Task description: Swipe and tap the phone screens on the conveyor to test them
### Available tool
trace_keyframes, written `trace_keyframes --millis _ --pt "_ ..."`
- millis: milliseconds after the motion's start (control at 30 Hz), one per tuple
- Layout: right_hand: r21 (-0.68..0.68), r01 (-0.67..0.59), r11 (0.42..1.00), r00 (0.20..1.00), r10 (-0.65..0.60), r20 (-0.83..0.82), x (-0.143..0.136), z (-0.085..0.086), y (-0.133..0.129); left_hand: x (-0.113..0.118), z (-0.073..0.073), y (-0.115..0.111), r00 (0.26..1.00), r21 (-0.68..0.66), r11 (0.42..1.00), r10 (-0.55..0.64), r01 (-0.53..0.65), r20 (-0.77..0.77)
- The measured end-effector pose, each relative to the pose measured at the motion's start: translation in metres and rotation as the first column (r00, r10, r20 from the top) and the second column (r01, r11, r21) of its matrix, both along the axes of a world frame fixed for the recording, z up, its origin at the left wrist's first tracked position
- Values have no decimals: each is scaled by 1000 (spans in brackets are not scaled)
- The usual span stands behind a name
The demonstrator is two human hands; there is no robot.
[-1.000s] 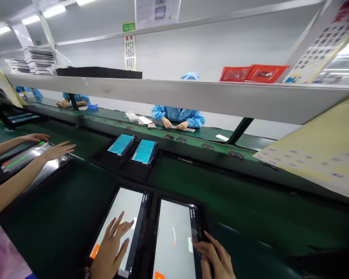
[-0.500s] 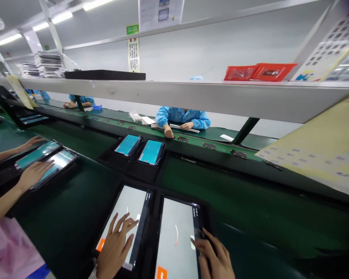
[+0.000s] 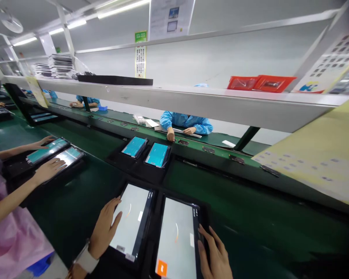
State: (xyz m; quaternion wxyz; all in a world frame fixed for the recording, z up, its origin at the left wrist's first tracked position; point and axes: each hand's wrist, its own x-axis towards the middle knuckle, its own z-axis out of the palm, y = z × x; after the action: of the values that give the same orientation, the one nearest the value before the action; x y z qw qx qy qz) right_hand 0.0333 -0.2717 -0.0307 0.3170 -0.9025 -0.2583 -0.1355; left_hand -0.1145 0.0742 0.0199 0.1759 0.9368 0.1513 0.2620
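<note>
Head view: at upper right, two red trays rest on the smooth, pale shelf; the right one bears something small and dark, too indistinct to name. At center, two blue-screened tablets lie on a black base. At lower center, your work, the left tablet and right tablet, flat, glossy, rectangular and pale-screened, lies on the dark green bench. Your left hand is open at the left tablet's left edge, thumb parted from the fingers, grasping nothing. Your right hand, fingers bent and spread, is loosely open at the right tablet's right edge; you cannot tell how firmly it touches.
</note>
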Motion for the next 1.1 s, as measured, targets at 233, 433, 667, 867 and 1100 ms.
trace_keyframes --millis 233,433,667,867,1100 --pt "-381 -195 904 972 230 47 30 17 49 73 -16 36 935 49 962 -247 267 -254" --pt "-523 -364 771 930 270 -250 27 44 101 93 -54 39 888 140 934 -256 330 -382" --pt "-579 -360 732 923 188 -336 17 53 102 88 -56 40 889 170 925 -259 341 -378" --pt "-565 -338 753 932 184 -312 16 52 104 89 -58 40 892 149 924 -281 351 -354" --pt "-600 -345 722 923 145 -356 11 62 105 87 -61 38 903 158 927 -277 341 -328"
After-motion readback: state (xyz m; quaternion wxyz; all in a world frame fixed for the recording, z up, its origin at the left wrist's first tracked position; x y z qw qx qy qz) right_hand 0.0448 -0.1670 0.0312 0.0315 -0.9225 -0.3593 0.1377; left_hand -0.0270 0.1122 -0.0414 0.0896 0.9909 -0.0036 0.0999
